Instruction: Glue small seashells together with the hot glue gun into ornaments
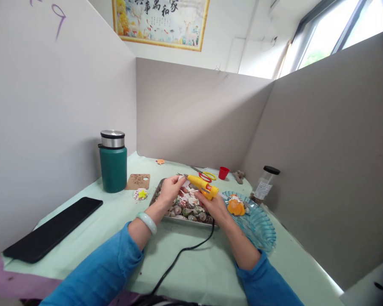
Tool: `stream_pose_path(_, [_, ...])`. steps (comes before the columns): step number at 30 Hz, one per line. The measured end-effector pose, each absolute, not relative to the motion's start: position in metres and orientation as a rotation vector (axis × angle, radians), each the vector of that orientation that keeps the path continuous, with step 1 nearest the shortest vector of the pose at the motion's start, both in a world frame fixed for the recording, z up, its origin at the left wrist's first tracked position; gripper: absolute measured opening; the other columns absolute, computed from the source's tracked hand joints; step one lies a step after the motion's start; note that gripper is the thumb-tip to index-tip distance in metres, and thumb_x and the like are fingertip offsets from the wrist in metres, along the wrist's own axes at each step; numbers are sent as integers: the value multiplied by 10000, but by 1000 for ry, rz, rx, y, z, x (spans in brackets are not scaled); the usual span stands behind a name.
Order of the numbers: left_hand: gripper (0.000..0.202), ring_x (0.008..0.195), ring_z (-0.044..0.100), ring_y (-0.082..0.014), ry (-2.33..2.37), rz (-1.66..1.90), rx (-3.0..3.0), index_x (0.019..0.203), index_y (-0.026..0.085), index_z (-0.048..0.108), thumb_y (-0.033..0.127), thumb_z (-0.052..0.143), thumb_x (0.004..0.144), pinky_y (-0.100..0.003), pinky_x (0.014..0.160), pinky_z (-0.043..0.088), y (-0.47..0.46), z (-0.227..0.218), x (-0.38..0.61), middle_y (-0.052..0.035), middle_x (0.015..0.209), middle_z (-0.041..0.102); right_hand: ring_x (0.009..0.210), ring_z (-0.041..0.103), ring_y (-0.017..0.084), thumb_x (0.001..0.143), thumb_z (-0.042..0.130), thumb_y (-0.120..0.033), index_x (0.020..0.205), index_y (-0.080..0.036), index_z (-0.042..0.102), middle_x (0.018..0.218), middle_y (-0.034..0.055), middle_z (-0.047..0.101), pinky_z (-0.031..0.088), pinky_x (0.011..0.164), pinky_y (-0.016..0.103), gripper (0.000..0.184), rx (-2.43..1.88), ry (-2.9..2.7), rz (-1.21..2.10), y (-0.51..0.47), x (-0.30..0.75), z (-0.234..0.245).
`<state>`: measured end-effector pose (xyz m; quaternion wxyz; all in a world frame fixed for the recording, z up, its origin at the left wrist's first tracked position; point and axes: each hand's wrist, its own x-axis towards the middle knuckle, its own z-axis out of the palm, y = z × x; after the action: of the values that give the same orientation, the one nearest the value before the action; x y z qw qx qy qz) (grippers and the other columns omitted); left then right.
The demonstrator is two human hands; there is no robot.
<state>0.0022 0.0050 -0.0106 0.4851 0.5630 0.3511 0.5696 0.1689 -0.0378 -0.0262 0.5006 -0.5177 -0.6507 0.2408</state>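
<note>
Glue gun [198, 182], I notice, is clasped in the person's right hand [213, 205] below frame centre, its nozzle [185, 176] beside a small white piece [186, 184] pinched by the left hand [170, 189], over a tray [185, 221] of shells [191, 212].

This looks like a craft workshop, set up as a small booth: plain grey partitions [194, 110] stand along the left, far and right edges of a tabletop [204, 272] spread with pale green cloth [121, 225]. A yellow glue gun [198, 182] over a metal tray [191, 222] of shells [191, 212], scissors [205, 177] near the far edge and a blue plate [270, 233] with an orange craft piece [236, 207] toward the right edge point to handwork. Above the partitions, a white wall [230, 25] with a framed print [162, 25] of Chinese characters, and a window [332, 36], show an indoor room around it.
</note>
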Motion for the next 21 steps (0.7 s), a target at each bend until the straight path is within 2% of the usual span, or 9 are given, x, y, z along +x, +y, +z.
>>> stream_pose_path(7, [311,526,575,-108,788,1335,1311,753,127,639,425,702,689,-185,434,408,4,-9,3,-8,603,604,467,447,115,756,620,-539,663,-169,599,502,-15,517,357,462,242,382,-1273,-1533,556,-37,169,-27])
stream_pose_path(12, [344,502,571,-107,795,1375,1248,783,120,647,444,707,685,-190,424,405,4,-10,2,-10,606,608,465,440,112,737,644,-527,700,-161,615,514,-15,531,354,457,243,369,-1254,-1525,630,-40,168,-26])
stream_pose_path(21, [349,464,561,-118,858,1408,1273,796,106,672,444,679,707,-202,431,417,2,-7,3,-14,522,610,471,453,123,718,661,-508,716,-167,632,518,-12,545,345,444,250,342,-1272,-1516,631,-45,164,-19])
